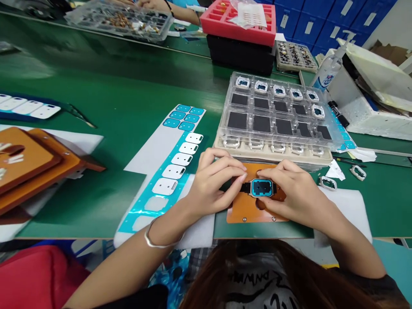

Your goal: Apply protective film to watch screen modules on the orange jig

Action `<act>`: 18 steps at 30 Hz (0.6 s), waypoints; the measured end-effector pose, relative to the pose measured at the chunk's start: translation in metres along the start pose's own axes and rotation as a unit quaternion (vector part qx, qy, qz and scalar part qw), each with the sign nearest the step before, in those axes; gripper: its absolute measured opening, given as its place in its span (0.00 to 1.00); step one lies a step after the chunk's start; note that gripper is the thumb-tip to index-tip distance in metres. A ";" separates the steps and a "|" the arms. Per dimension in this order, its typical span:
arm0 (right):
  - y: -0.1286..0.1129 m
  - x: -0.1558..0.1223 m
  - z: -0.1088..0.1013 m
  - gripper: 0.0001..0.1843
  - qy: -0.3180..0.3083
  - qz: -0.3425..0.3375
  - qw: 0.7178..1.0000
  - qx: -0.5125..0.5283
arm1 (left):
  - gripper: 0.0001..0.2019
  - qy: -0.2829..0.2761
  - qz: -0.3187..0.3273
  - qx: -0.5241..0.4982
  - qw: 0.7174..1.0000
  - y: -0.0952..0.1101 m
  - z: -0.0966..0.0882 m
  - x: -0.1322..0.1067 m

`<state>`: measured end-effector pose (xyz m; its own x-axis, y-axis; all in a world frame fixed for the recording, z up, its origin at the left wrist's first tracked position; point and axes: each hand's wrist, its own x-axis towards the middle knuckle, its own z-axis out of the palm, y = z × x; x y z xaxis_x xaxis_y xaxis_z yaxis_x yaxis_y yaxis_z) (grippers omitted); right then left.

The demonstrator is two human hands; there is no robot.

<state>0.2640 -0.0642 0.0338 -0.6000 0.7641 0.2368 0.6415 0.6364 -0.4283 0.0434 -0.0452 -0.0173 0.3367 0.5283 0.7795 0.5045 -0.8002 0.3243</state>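
A watch case [250, 189] with a blue-edged, dark-centred face lies flat on a small orange fixture plate [238, 212]. My right hand [294, 191] has its thumb and forefinger at the case's lower and upper edges, gripping it. Just left of the case, my left hand [214, 182] is closed in a pinch; whatever its fingertips hold is too small to make out. A black strip [245, 188] runs from the case toward those fingertips. Beside my left hand lies a blue backing sheet [144, 210] with several white adhesive pieces [174, 171].
Stacked clear trays [273, 107] with watch frames stand behind the plate. Loose frames [327, 183] lie at right. Tweezers [79, 115] and a larger orange fixture [28, 163] are at left. A red bin [238, 36], a pump bottle [331, 68] and another person's arm [185, 14] are beyond.
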 end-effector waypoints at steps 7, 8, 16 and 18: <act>0.003 0.001 -0.001 0.18 -0.019 0.038 0.999 0.027 | 0.06 -0.007 -0.008 0.008 1.000 -0.001 -0.002 0.000; 0.003 0.000 0.000 0.18 -0.013 0.043 0.998 0.032 | 0.06 -0.008 -0.008 0.011 1.000 -0.001 -0.002 0.000; 0.002 -0.001 0.000 0.19 0.012 0.051 0.998 0.040 | 0.08 -0.005 -0.002 0.014 1.000 0.000 -0.003 0.001; 0.001 0.000 0.001 0.19 0.011 0.052 0.998 0.035 | 0.08 -0.004 0.000 0.014 1.000 0.000 -0.003 0.001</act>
<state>0.2644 -0.0637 0.0325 -0.5206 0.8283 0.2070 0.6643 0.5453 -0.5113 0.0415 -0.0456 -0.0147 0.3430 0.5307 0.7750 0.5268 -0.7918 0.3091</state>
